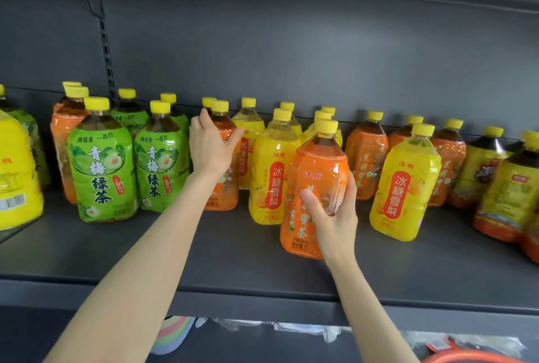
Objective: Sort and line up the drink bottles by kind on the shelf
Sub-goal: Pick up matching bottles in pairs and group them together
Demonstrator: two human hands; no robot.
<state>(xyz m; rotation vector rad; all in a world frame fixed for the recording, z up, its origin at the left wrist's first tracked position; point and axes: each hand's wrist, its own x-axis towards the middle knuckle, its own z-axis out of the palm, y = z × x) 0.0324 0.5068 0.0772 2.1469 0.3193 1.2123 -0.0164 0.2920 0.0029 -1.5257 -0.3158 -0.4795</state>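
Green bottles [102, 170] grouped at left of shelf [204, 260]. Left grip [208, 148] spread apart, laid against rear orange bottle [226, 187]; likely to knock the touching yellow bottles [271, 178] if swung. Right grip [332, 216] clamped low on front orange bottle [318, 164], near the shelf edge; judged top-heavy, liable to slip or topple forward.

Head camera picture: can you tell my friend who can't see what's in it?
A person's right hand holds an orange-labelled tea bottle at the front of a dark shelf, while the open left hand reaches to a second orange bottle farther back. Green-tea bottles stand to the left and yellow pear-drink bottles in the middle, all yellow-capped.
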